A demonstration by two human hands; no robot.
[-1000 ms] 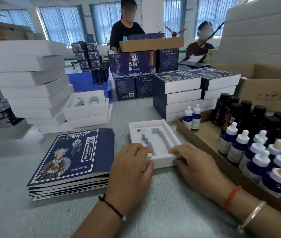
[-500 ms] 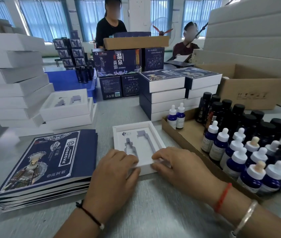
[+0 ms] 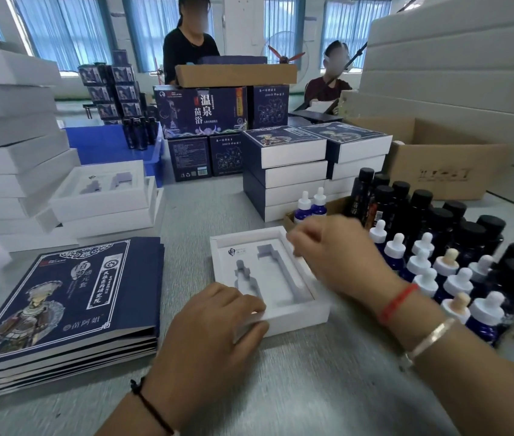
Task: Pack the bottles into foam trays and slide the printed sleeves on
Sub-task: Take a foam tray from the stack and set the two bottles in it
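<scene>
- The foam tray (image 3: 268, 278) lies on the grey table (image 3: 296, 379) right in front of the person, between the stack of printed sleeves (image 3: 60, 306) on the left and the bottles on the right; both of its bottle-shaped cut-outs hold nothing.
- The left hand (image 3: 214, 328) rests on the tray's near left corner, fingers bent over the rim and holding it down.
- The right hand (image 3: 340, 256) hangs above the tray's right edge, blurred by motion; its fingers look loosely curled toward the far rim, and I cannot tell whether they pinch anything (the blur hides the fingertips).
- The dropper bottles (image 3: 422, 265), blue with white caps, stand upright in rows in a shallow cardboard tray (image 3: 291, 217) just right of the foam tray; two more stand alone at its far left end.
- The black-capped bottles (image 3: 422, 212) stand behind and to the right of the droppers.
- Sleeved boxes (image 3: 284, 171) are stacked beyond the bottles; bare white boxes (image 3: 13, 171) pile up at far left, with an open tray on a lower pile beside them.
- Two other people are at the far side of the table.
</scene>
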